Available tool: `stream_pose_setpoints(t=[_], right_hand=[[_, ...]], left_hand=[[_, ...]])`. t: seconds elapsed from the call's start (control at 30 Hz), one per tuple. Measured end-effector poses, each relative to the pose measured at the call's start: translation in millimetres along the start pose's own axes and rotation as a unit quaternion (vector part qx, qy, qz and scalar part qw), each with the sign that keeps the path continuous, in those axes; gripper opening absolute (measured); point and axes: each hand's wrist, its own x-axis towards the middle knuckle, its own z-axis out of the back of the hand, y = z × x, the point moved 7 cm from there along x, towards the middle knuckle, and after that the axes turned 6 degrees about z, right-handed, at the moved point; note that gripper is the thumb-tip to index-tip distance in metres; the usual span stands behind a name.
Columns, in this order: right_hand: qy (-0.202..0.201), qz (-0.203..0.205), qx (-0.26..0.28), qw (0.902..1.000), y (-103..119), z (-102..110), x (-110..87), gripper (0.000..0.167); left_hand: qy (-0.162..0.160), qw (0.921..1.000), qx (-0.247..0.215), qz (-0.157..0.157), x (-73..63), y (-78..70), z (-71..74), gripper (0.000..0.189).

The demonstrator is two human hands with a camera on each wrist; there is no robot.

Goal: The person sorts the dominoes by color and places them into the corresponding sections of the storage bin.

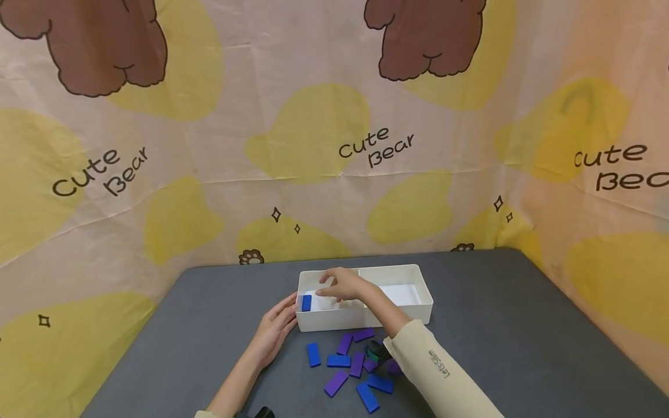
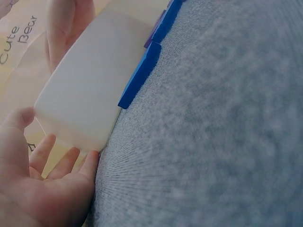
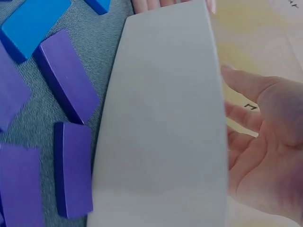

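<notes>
A white two-compartment box [image 1: 330,319] stands on the grey table, with a blue block [image 1: 306,303] lying at the left end of its left compartment. My left hand [image 1: 275,331] rests against the box's left end, fingertips on the end wall and thumb near the rim, as the left wrist view shows. Over the left compartment hovers my right hand [image 1: 345,285], its thumb and index finger apart with nothing visible between them. In the right wrist view the box's front wall [image 3: 161,113] hides some of its fingertips.
Several loose blocks lie in front of the box, among them a blue block [image 1: 313,355] at the left and a purple block [image 1: 336,383] nearer me. A green piece [image 1: 372,355] shows partly beside the right wrist. Behind the table [image 1: 225,313] hangs a bear-print cloth [image 1: 313,145].
</notes>
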Motion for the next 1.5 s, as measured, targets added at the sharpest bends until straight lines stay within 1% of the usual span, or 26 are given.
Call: stream_pose_setpoints(t=[0.23, 0.43, 0.6, 0.7, 0.93, 1.03, 1.2, 1.5], right_hand=[[-0.012, 0.034, -0.023, 0.9991, 9, 11, -15.9, 0.042], [-0.019, 0.066, -0.028, 0.9972, 16, 18, -31.8, 0.041], [-0.027, 0.086, -0.010, 0.9959, 15, 24, -46.1, 0.040], [-0.037, 0.095, 0.012, 0.9947, 15, 28, -55.9, 0.038], [-0.070, 0.121, 0.041, 0.9893, 15, 41, -79.3, 0.032], [-0.084, 0.134, 0.050, 0.9862, 14, 47, -88.4, 0.031], [-0.099, 0.140, 0.060, 0.9835, 10, 51, -100.1, 0.029], [-0.111, 0.156, 0.086, 0.9776, 3, 55, -126.5, 0.026]], left_hand=[[-0.005, 1.0000, 0.003, 0.001, -1.8, -0.3, 0.0, 0.057], [-0.008, 1.0000, 0.001, 0.002, -1.7, -1.0, 0.1, 0.059], [-0.008, 1.0000, -0.002, 0.001, -3.4, -1.1, -0.4, 0.059], [-0.007, 1.0000, 0.003, 0.000, -3.7, -1.0, -0.3, 0.060], [0.006, 0.9996, 0.021, -0.016, -5.5, -4.2, -2.0, 0.062], [0.003, 0.9999, 0.010, -0.009, -5.6, -4.4, -2.0, 0.061], [-0.002, 1.0000, -0.005, -0.002, -5.7, -4.3, -1.5, 0.059], [0.004, 1.0000, 0.004, -0.006, -6.0, -4.2, -2.1, 0.062]])
